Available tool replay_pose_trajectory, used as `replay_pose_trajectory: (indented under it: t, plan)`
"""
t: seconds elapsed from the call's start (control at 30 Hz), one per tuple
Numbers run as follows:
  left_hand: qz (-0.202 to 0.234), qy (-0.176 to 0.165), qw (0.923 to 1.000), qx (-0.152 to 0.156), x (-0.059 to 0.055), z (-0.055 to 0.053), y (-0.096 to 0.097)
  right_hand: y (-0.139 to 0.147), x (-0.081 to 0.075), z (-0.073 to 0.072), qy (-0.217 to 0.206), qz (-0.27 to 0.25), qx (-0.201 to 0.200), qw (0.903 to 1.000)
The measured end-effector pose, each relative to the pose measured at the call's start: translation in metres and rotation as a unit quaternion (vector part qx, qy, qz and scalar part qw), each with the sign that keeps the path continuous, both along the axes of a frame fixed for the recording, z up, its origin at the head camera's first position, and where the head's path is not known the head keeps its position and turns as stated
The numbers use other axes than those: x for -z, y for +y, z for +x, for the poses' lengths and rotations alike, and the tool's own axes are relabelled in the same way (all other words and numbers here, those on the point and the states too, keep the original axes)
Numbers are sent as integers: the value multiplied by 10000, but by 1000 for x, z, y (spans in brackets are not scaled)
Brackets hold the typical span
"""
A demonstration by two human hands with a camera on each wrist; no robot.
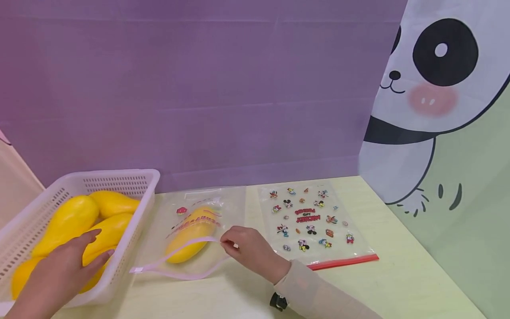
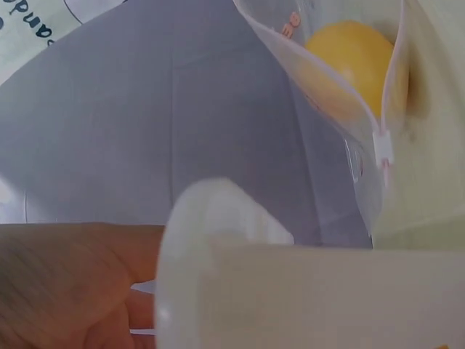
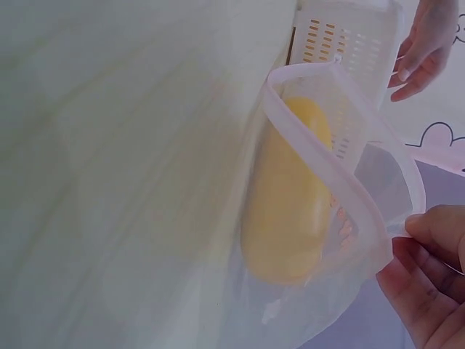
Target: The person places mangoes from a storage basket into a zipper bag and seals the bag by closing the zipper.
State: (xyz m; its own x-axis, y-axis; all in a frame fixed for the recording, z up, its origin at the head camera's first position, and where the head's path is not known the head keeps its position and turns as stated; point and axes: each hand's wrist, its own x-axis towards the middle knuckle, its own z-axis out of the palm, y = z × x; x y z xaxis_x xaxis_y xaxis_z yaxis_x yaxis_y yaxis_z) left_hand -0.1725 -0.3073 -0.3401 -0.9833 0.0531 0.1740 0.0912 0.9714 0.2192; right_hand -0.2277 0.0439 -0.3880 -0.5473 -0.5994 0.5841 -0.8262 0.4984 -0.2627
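My left hand (image 1: 63,272) hovers over the white slotted basket (image 1: 149,190), fingers apart, above several yellow mangoes (image 1: 73,217). In the left wrist view the basket's wall (image 2: 334,298) hides part of that hand (image 2: 65,291). My right hand (image 1: 255,252) pinches the pink-edged mouth of a clear zip bag (image 1: 187,277) between thumb and fingers at its right corner. One mango (image 1: 191,248) lies inside this bag. The right wrist view has the bag's mouth (image 3: 341,182) gaping, with the mango (image 3: 287,211) within. A white slider (image 2: 383,147) sits at the mouth's other end.
To the right, a second clear bag (image 1: 295,239) with cartoon prints and a red zip strip (image 1: 346,262) lies flat on the pale table (image 1: 406,257). A purple cloth (image 1: 239,97) hangs behind, and a panda-printed panel (image 1: 426,168) stands at the right.
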Motion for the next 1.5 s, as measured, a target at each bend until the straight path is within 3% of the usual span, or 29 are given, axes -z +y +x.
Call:
replay_pose_trajectory:
  t: [0.3, 0.63, 0.97, 1.5]
  plan:
    - [-131, -395, 9991, -95, 6, -4, -16, -1, 0, 1, 12, -20, -16, 10000]
    - [-92, -600, 9982, 7, 13, -9, -30, 0, 3, 1, -21, -26, -4, 10000]
    - [-120, -1514, 9884, -49, 19, -11, -37, 0, 5, 2, -76, -22, 1, 10000]
    - [-97, -1538, 9880, 94, 30, -20, -42, 1, 6, -1, 14, -31, 20, 10000]
